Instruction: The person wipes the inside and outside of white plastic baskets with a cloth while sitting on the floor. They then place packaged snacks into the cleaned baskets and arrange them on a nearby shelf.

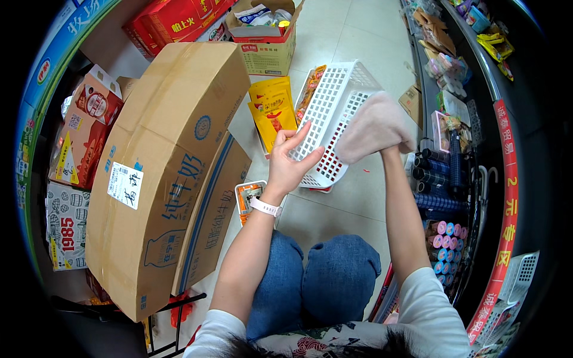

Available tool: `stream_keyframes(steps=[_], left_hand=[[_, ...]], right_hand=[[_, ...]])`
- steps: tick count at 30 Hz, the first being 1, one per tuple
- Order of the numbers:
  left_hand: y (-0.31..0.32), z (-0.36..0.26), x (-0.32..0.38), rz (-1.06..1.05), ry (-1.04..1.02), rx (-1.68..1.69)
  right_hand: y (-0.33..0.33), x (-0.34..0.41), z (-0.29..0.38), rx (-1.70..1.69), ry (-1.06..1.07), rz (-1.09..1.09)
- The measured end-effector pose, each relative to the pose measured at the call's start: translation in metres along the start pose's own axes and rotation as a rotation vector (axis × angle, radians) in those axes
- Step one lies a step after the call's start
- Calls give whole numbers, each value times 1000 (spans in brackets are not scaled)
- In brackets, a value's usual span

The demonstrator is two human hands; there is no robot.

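A white perforated plastic basket (320, 105) is tilted on its side in front of me, above the tiled floor. My left hand (293, 159), with a pale watch on the wrist, holds it by the near left side, thumb and fingers apart across its edge. A pale pink cloth (374, 127) covers most of my right hand (390, 150) and lies against the basket's right side. Yellow snack packets (274, 114) are left of the basket, and another packaged snack (310, 91) shows behind it. A small white tray of orange packets (250, 201) sits near my left wrist.
Large cardboard cartons (147, 134) fill the left side. An open carton of goods (267, 53) stands beyond, near red boxes (172, 22). Shelving on the right holds folded umbrellas (432, 172), colourful-capped tubes (445, 244) and a curved red label rail (510, 201). A black metal frame (179, 308) is at lower left.
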State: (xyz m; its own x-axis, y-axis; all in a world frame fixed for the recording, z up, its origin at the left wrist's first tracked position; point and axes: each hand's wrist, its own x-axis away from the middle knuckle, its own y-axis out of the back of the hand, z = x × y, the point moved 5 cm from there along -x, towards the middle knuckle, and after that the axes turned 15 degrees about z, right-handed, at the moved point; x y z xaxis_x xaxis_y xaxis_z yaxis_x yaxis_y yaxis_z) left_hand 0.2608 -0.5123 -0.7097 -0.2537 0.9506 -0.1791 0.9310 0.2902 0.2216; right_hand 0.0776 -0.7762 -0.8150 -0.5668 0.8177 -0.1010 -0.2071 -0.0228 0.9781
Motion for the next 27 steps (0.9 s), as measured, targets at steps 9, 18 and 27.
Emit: stream_keyframes(steps=[9,18,27], left_hand=[[-6,-4,1,-243,-97,-90],[-1,3,3,-335,-109,-124],[30,30,2,-400,98,36]], right_hand=[[-17,66,96,-618,248,-7],[7,105,152,-399,357,339],[-30,153,149,63,510,221]])
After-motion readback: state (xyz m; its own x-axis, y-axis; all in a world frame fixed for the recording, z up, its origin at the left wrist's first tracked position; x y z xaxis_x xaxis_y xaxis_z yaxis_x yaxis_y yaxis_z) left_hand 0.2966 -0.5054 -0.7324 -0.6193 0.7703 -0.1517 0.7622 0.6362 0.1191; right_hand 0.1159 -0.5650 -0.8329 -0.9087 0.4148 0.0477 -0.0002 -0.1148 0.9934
